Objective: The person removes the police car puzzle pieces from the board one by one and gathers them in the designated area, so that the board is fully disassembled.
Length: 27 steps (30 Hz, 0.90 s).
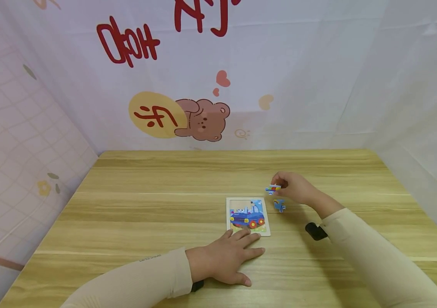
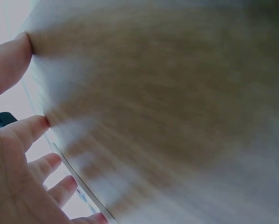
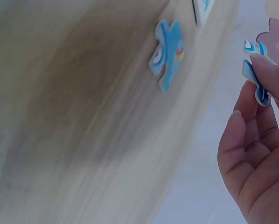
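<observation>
A jigsaw puzzle board (image 1: 267,224) with a pale frame and a blue cartoon truck picture lies on the table; bare tray shows at its upper left. My left hand (image 1: 231,259) is spread at its near side, fingertips at the frame's lower edge. Between thumb and fingers my right hand (image 1: 295,188) pinches a puzzle piece (image 1: 273,188), lifted over the table beyond the board's right corner. A second blue puzzle piece (image 3: 172,53) lies loose on the wood below that hand. In the left wrist view, only a sliver of the board shows past the fingers.
The wood-grain table (image 1: 145,205) reaches back to a white cloth backdrop (image 1: 299,64) printed with a bear and red characters. More cloth hangs at the left and right sides. A black wrist device (image 1: 316,231) sits beneath the right sleeve.
</observation>
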### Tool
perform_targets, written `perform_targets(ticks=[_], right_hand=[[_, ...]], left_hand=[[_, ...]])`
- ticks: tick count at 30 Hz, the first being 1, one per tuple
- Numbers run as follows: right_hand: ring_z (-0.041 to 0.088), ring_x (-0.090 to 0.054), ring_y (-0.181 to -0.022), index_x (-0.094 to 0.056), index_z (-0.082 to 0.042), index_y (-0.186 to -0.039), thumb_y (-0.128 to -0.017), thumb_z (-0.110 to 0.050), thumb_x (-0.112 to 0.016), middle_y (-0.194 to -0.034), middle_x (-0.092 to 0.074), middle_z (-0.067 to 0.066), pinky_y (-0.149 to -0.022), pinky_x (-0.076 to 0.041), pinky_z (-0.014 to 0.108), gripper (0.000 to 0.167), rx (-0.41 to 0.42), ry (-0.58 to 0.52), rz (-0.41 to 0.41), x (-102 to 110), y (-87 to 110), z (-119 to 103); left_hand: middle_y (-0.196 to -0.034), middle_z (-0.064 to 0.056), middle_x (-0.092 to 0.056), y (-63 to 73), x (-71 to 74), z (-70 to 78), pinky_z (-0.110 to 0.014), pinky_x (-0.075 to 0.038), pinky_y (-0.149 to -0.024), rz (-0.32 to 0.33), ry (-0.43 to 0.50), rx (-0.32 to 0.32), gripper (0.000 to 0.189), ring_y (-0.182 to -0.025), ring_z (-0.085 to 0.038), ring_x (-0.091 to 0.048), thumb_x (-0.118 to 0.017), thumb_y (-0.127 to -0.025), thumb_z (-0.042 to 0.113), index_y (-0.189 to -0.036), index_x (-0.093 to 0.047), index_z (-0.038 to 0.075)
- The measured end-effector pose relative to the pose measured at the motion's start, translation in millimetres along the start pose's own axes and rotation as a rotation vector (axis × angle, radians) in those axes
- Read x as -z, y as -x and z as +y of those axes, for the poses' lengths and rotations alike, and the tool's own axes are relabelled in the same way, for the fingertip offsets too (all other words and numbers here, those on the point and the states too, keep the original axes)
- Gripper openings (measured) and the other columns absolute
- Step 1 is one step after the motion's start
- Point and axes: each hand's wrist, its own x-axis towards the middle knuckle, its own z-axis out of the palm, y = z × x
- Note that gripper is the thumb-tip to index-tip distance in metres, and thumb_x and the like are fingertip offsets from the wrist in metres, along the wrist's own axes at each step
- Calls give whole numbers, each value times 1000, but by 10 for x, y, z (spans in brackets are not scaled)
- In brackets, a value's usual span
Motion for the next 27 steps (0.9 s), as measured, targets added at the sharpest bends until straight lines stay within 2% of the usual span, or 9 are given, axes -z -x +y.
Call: perform_targets(ticks=[8,14,17,21,27], right_hand=[[28,-57,-93,-64,-2,-103,-90,0,-63,-100,-65,12,-86,-48,47,13,0,19,68,51,85,120],[30,-57,-95,-66,0,-105,-92,-3,-62,-101,-65,14,-89,-46,51,14,-13,5,88,90,147,226],[29,-57,-94,-66,0,-105,-92,-5,-63,-101,-64,14,-87,-47,49,15,-32,-5,87,117,176,264],[26,-56,-90,-66,0,-104,-90,-5,-63,-97,-62,11,-78,-48,40,15,-72,-40,69,166,217,325],[19,-50,-81,-65,2,-106,-88,-3,-64,-89,-56,7,-68,-47,29,19,-131,-135,8,231,271,458]], left_hand=[[-159,4,-21,-6,5,8,-52,-34,-107,5,-8,1,73,-145,-20,-20,-54,-88,64,-151,-32,36],[-159,4,-21,-6,25,18,-52,-33,-107,-5,0,11,72,-145,-20,-20,-55,-88,63,-151,-33,35],[-159,4,-21,-7,29,21,-52,-33,-107,-7,5,16,72,-145,-20,-20,-56,-88,62,-151,-33,35],[-159,4,-21,-10,25,22,-52,-33,-107,-2,5,13,72,-145,-20,-20,-56,-88,62,-151,-33,35],[-159,4,-21,-10,21,19,-52,-33,-107,-1,8,13,73,-145,-20,-19,-56,-88,62,-151,-33,35]])
